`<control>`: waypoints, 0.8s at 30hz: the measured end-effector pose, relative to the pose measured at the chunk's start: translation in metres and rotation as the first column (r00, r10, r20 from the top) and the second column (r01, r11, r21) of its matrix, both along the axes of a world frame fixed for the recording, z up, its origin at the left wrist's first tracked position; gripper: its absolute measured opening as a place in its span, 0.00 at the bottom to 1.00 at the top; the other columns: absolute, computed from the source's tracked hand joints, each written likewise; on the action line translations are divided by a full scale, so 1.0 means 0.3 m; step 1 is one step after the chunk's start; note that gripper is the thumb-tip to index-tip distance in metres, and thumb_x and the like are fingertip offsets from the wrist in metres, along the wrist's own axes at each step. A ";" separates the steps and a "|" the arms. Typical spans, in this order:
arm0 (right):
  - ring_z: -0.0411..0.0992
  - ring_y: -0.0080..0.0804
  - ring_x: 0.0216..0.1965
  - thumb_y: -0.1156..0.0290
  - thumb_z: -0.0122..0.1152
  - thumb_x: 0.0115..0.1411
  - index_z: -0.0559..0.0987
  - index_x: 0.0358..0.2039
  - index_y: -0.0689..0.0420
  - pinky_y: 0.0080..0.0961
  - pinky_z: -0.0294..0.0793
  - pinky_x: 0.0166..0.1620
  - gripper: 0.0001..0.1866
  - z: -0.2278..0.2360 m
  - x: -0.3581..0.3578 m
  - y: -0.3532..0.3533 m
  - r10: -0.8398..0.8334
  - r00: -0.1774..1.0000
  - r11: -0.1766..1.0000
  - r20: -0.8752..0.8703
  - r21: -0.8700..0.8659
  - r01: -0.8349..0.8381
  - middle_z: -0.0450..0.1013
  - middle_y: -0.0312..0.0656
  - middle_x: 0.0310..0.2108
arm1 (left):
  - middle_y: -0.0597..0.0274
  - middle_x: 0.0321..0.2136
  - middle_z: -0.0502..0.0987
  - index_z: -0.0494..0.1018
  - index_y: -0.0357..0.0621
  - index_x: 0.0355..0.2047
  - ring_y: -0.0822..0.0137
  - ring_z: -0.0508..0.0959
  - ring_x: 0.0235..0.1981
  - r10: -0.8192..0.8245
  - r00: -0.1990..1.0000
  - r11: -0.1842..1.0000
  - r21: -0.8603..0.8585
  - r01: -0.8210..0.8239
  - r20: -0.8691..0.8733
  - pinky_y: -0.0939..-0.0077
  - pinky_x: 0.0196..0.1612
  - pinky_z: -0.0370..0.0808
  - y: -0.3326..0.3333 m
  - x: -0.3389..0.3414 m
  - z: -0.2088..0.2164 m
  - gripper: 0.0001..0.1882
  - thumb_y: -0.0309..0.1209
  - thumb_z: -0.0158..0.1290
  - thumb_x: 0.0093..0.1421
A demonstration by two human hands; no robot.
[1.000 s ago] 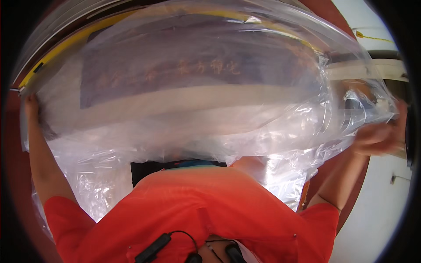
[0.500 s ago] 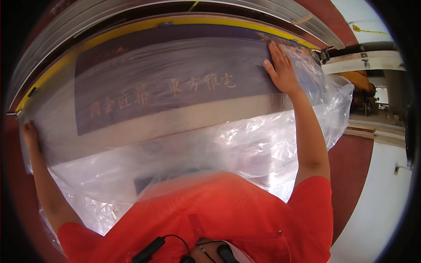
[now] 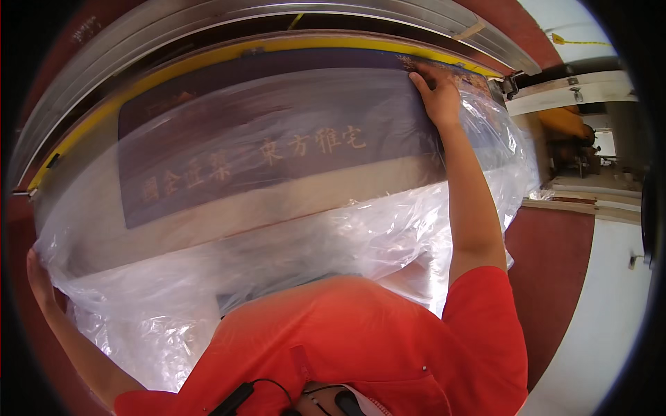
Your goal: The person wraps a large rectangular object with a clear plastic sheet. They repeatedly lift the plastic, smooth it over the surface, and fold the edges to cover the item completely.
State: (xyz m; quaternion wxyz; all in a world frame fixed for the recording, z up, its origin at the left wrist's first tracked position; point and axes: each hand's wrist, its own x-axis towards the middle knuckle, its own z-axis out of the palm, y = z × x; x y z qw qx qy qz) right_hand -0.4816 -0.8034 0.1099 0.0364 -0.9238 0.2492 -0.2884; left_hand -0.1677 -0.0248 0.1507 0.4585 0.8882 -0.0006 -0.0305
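Note:
A clear plastic sheet [image 3: 416,225] lies wrinkled over a broad panel with a pale border [image 3: 277,197] and a dark, gold-lettered middle [image 3: 243,118]. My right hand [image 3: 439,100] rests at the panel's upper right, thumb apart from the fingers, whose tips are partly lost against the dark patterned corner. Down at the panel's left end, my left hand [image 3: 39,274] is at the sheet's edge with its fingers closed on the film, though they show only in part. Loose folds of the sheet hang between the panel and my red shirt.
A yellow strip [image 3: 305,43] borders the panel's far edge, with long metal rails [image 3: 277,19] behind it. At the right are a dark clamp-like fitting [image 3: 510,87], a white beam [image 3: 572,93] and machinery in an opening [image 3: 576,145]. The floor [image 3: 555,277] is red and white.
My left hand has moved down the panel's left end, and the film there has come down with it. My right hand has shifted slightly left; the film's right bulge has drawn inward.

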 end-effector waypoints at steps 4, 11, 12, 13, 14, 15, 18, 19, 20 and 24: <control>0.64 0.30 0.24 0.65 0.53 0.49 0.71 0.25 0.58 0.24 0.62 0.29 0.10 0.036 0.009 0.020 0.142 0.986 0.954 -0.086 -0.254 -0.159 0.67 0.38 0.24 | 0.61 0.35 0.68 0.63 0.33 0.40 0.70 0.67 0.38 0.103 0.988 0.992 -0.086 -0.093 0.117 0.79 0.43 0.61 0.031 -0.016 0.001 0.21 0.40 0.39 0.56; 0.61 0.30 0.18 0.66 0.46 0.53 0.67 0.25 0.60 0.23 0.62 0.24 0.10 0.057 -0.063 0.010 0.075 0.980 0.835 0.182 0.526 -0.161 0.63 0.41 0.17 | 0.57 0.29 0.71 0.66 0.34 0.35 0.69 0.70 0.30 0.101 0.828 0.883 0.334 -0.330 0.551 0.76 0.35 0.66 0.006 0.242 -0.202 0.18 0.39 0.41 0.54; 0.64 0.39 0.16 0.66 0.46 0.52 0.67 0.25 0.61 0.28 0.65 0.24 0.10 0.021 -0.077 -0.034 0.041 0.996 0.954 0.074 0.294 -0.062 0.66 0.45 0.17 | 0.56 0.28 0.71 0.67 0.35 0.35 0.68 0.70 0.28 0.197 0.808 0.862 0.295 -0.413 0.556 0.76 0.33 0.66 -0.044 0.294 -0.262 0.18 0.39 0.41 0.53; 0.68 0.42 0.22 0.65 0.47 0.50 0.67 0.25 0.62 0.30 0.66 0.28 0.12 0.016 -0.073 -0.058 -0.081 0.995 0.969 0.056 0.237 0.066 0.68 0.49 0.21 | 0.57 0.27 0.71 0.67 0.36 0.34 0.68 0.69 0.28 0.177 0.824 0.891 0.268 -0.367 0.538 0.76 0.33 0.66 -0.144 0.334 -0.288 0.19 0.40 0.42 0.53; 0.68 0.43 0.24 0.64 0.48 0.50 0.68 0.25 0.62 0.30 0.66 0.29 0.12 0.026 -0.059 -0.102 -0.112 0.991 0.971 0.068 0.218 0.094 0.68 0.50 0.22 | 0.57 0.26 0.71 0.68 0.36 0.34 0.68 0.69 0.27 0.156 0.841 0.917 0.240 -0.318 0.518 0.76 0.33 0.66 -0.254 0.365 -0.308 0.19 0.42 0.42 0.52; 0.68 0.43 0.25 0.64 0.48 0.50 0.69 0.25 0.62 0.31 0.66 0.30 0.13 0.042 -0.024 -0.152 -0.124 0.988 0.972 0.088 0.209 0.103 0.69 0.50 0.22 | 0.56 0.27 0.71 0.68 0.37 0.34 0.66 0.69 0.28 0.161 0.844 0.908 0.259 -0.330 0.511 0.75 0.33 0.65 -0.267 0.416 -0.314 0.21 0.44 0.42 0.52; 0.69 0.43 0.27 0.59 0.50 0.48 0.72 0.23 0.62 0.31 0.66 0.31 0.16 0.049 0.126 -0.279 -0.209 0.969 0.952 0.132 0.254 0.170 0.69 0.50 0.22 | 0.51 0.30 0.72 0.70 0.37 0.33 0.60 0.71 0.32 0.183 0.851 0.877 0.310 -0.368 0.493 0.70 0.36 0.65 -0.236 0.612 -0.316 0.26 0.50 0.40 0.50; 0.69 0.43 0.28 0.57 0.50 0.47 0.72 0.23 0.61 0.31 0.66 0.32 0.17 0.047 0.134 -0.306 -0.265 0.955 0.936 0.132 0.273 0.222 0.70 0.49 0.22 | 0.50 0.30 0.72 0.70 0.37 0.33 0.58 0.71 0.34 0.208 0.867 0.846 0.362 -0.392 0.452 0.69 0.36 0.65 -0.283 0.630 -0.329 0.28 0.52 0.39 0.50; 0.69 0.42 0.28 0.55 0.51 0.46 0.73 0.23 0.61 0.31 0.66 0.33 0.18 0.037 0.132 -0.303 -0.319 0.939 0.916 0.129 0.295 0.271 0.70 0.49 0.22 | 0.48 0.31 0.72 0.70 0.37 0.33 0.56 0.71 0.35 0.237 0.879 0.809 0.417 -0.414 0.413 0.68 0.37 0.64 -0.319 0.639 -0.330 0.30 0.54 0.38 0.50; 0.69 0.40 0.32 0.49 0.50 0.44 0.74 0.25 0.58 0.30 0.65 0.37 0.22 -0.019 0.124 -0.265 -0.428 0.896 0.841 0.116 0.415 0.348 0.71 0.46 0.25 | 0.45 0.32 0.71 0.69 0.32 0.33 0.54 0.70 0.37 0.254 0.940 0.766 0.547 -0.338 0.226 0.70 0.39 0.64 -0.400 0.587 -0.335 0.35 0.57 0.34 0.50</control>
